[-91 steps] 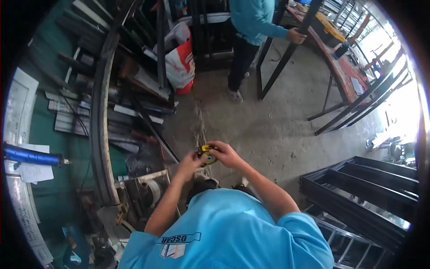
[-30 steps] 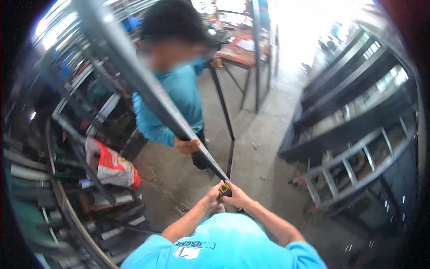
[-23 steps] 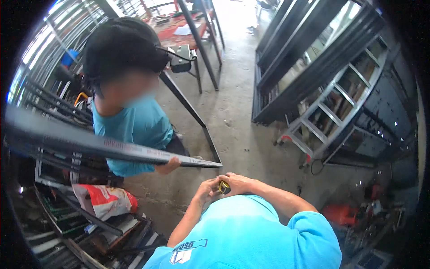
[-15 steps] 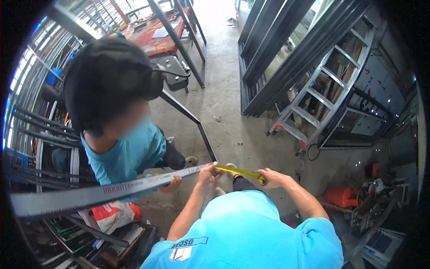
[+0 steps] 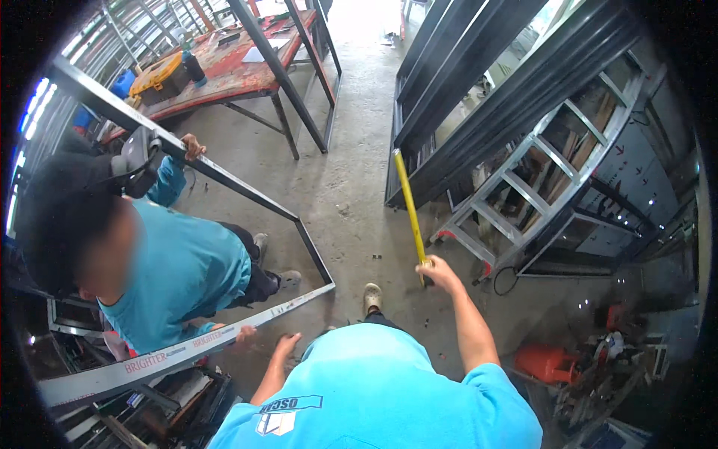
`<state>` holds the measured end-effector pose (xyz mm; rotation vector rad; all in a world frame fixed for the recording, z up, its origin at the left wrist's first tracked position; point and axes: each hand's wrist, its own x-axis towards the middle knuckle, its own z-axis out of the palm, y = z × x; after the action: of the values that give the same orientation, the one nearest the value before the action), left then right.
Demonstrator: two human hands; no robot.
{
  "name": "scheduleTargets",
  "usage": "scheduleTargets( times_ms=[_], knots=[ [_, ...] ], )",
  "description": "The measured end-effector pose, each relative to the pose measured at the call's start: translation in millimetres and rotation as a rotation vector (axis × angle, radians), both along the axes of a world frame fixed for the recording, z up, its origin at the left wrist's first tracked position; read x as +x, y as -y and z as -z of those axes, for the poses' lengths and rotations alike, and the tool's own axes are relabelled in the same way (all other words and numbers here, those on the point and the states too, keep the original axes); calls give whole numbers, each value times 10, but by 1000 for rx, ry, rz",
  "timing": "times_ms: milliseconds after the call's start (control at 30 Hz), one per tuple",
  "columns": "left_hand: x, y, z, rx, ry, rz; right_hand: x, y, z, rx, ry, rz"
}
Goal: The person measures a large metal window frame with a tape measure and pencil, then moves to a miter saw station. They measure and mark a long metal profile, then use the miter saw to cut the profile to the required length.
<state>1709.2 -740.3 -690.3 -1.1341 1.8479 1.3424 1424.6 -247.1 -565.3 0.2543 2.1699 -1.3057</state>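
My right hand (image 5: 440, 272) is raised and grips a yellow tape measure (image 5: 408, 206), whose blade sticks up and away toward the dark frames on the right. My left hand (image 5: 285, 346) hangs low with fingers apart, holding nothing, just below the near end of a long grey metal bar (image 5: 196, 340). A co-worker in a teal shirt (image 5: 179, 273) on my left holds that bar with one hand (image 5: 241, 336) and grips a black rectangular metal frame (image 5: 247, 196) with the other hand (image 5: 192, 144).
A red workbench (image 5: 224, 71) with a yellow case and a bottle stands at the back left. Black metal frames (image 5: 479, 112) and a grey ladder frame (image 5: 538, 187) lean at the right. An orange tool (image 5: 542, 363) and clutter lie at lower right. Metal stock is racked at left.
My right hand has swung the tape measure up and out to the right, its blade now extended upward. My left hand has let go of the tape and dropped beside the grey bar.
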Motion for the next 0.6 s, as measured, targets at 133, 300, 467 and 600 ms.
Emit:
scheduleTargets(
  times_ms=[133,300,467,600],
  knots=[
    [262,12,-270,-124,42,-83,-1163,-28,76,-244,26,320],
    [613,107,257,31,17,-297,-2347,46,-309,-290,-25,346],
    [361,-526,26,-4,6,-306,-3142,459,-1282,-314,-112,194],
    [-51,-717,-164,-10,-35,-41,-3937,347,-1458,-360,-120,165]
  ],
)
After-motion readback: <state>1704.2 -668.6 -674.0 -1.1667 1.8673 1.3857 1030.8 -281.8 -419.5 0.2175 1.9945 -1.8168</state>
